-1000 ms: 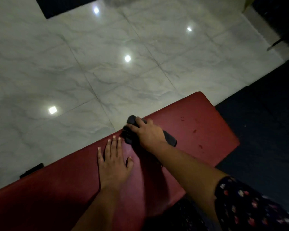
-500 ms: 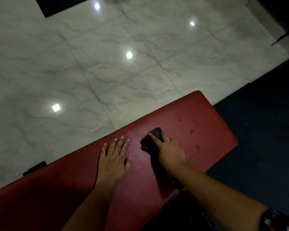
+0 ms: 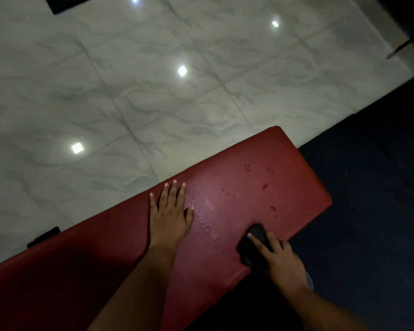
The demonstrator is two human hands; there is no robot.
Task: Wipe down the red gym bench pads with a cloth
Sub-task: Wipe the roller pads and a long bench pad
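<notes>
A long red bench pad (image 3: 261, 177) runs from the lower left to the middle right, with faint stitched lettering and a few dark spots near its right end. My left hand (image 3: 169, 213) lies flat on the pad, fingers straight and spread. My right hand (image 3: 279, 256) holds a bunched dark cloth (image 3: 253, 247) at the pad's near edge, fingers curled over it and pressing it onto the red surface.
Glossy white marble floor tiles (image 3: 153, 80) with bright light reflections lie beyond the bench. A dark mat (image 3: 373, 187) covers the floor on the right. A small black foot of the bench (image 3: 43, 236) shows at the left, and a dark mat corner at the top left.
My right hand has dragged the cloth from the pad's far edge across to its near edge. The left hand has stayed flat in place.
</notes>
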